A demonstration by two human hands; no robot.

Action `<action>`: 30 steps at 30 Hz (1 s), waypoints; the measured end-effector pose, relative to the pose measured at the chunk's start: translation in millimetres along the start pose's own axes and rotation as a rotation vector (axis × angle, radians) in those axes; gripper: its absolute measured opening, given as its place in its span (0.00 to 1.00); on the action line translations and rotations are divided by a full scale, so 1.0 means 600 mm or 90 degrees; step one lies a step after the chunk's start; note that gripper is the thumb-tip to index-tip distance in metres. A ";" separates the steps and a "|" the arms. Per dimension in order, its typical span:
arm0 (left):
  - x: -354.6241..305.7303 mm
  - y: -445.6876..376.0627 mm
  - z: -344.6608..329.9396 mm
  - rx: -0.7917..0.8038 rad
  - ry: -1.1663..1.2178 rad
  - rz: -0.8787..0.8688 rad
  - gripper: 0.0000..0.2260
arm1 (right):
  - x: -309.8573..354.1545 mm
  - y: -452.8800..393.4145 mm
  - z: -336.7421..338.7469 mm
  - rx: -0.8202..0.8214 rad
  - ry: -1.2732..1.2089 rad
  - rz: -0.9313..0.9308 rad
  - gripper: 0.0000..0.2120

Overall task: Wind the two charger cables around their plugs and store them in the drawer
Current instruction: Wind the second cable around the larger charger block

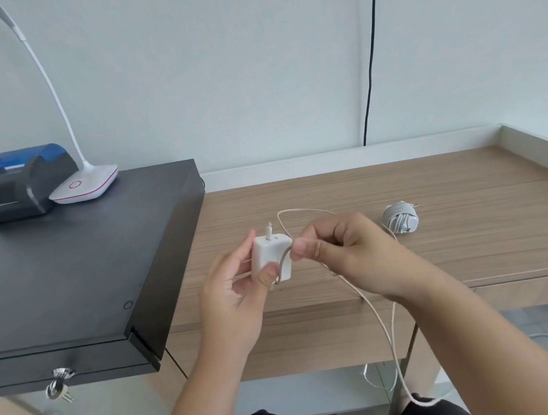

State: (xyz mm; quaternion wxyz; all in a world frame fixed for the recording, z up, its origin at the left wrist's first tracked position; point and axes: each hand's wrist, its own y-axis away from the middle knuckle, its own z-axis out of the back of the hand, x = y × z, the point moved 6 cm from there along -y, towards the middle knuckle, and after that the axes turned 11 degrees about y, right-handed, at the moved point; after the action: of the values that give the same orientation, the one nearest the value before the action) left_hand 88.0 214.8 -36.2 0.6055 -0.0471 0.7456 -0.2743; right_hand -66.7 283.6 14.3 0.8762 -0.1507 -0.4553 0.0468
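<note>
The left hand [236, 281] holds a white plug [272, 258] just above the wooden desk [457, 219]. Its fingers curl around the back of the plug and its thumb presses on the front. The plug stands upright, with a small connector poking up at 12 o'clock.

The right hand [343, 250] is at 3 o'clock from the plug, very close to it. Its thumb and first finger pinch the white cable [381, 318] right at the plug's edge. The other fingers are curled in. One turn of cable lies across the front of the plug. A loop of cable goes up over the right hand at 12 o'clock. The rest runs down under the right wrist, off the desk edge, and hangs toward 6 o'clock by the person's knees.

The second charger [400, 218] lies on the desk at 2 o'clock from the hands, well apart from them. Its grey cable is already wound around it in a neat ball.

A black cash drawer [66, 267] sits on the desk at 9 o'clock. It is closed, and keys [59, 385] hang from its lock. On top of it, at 11 o'clock, are a black and blue printer [18, 185] and a white lamp [85, 185], touching each other.
</note>
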 end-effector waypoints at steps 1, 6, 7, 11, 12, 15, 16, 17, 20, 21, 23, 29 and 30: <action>-0.003 0.003 -0.002 0.017 -0.005 -0.001 0.20 | 0.004 -0.005 0.007 -0.009 -0.008 0.008 0.10; -0.005 0.014 -0.007 0.039 0.086 0.048 0.18 | 0.017 -0.036 0.015 -0.025 0.047 0.048 0.10; -0.006 0.016 -0.006 0.035 0.105 0.060 0.19 | 0.015 -0.041 0.017 -0.035 0.052 0.044 0.10; -0.010 0.018 -0.006 0.043 0.151 0.095 0.19 | 0.007 -0.052 0.012 -0.070 0.040 0.018 0.10; -0.012 0.018 -0.006 0.045 0.169 0.099 0.21 | 0.003 -0.053 0.007 -0.075 0.027 0.014 0.10; -0.021 0.018 -0.008 0.058 0.251 0.120 0.27 | -0.007 -0.049 -0.010 -0.077 -0.078 -0.016 0.14; -0.024 0.018 -0.010 0.061 0.281 0.134 0.28 | -0.010 -0.048 -0.016 -0.072 -0.111 -0.028 0.15; -0.025 0.018 -0.011 0.064 0.309 0.148 0.28 | -0.011 -0.046 -0.022 -0.065 -0.133 -0.037 0.15; -0.025 0.017 -0.011 0.081 0.351 0.178 0.28 | -0.004 -0.044 -0.027 -0.070 -0.142 -0.021 0.16; -0.026 0.017 -0.010 0.089 0.348 0.184 0.28 | 0.002 -0.044 -0.021 -0.088 -0.127 0.004 0.16; -0.029 0.017 -0.008 0.107 0.319 0.189 0.29 | 0.017 -0.042 -0.006 -0.131 -0.096 0.053 0.17; -0.040 0.023 -0.010 0.149 0.250 0.176 0.25 | 0.029 -0.056 0.000 -0.110 -0.033 0.083 0.14; -0.043 0.024 -0.010 0.156 0.247 0.171 0.25 | 0.026 -0.057 -0.005 -0.087 -0.039 0.076 0.15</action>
State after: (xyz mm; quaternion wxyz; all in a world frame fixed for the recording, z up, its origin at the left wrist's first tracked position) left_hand 93.1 239.1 -19.7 0.4836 0.1798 0.8084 -0.2835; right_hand -57.0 253.8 35.4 0.8453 -0.2357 -0.4741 0.0723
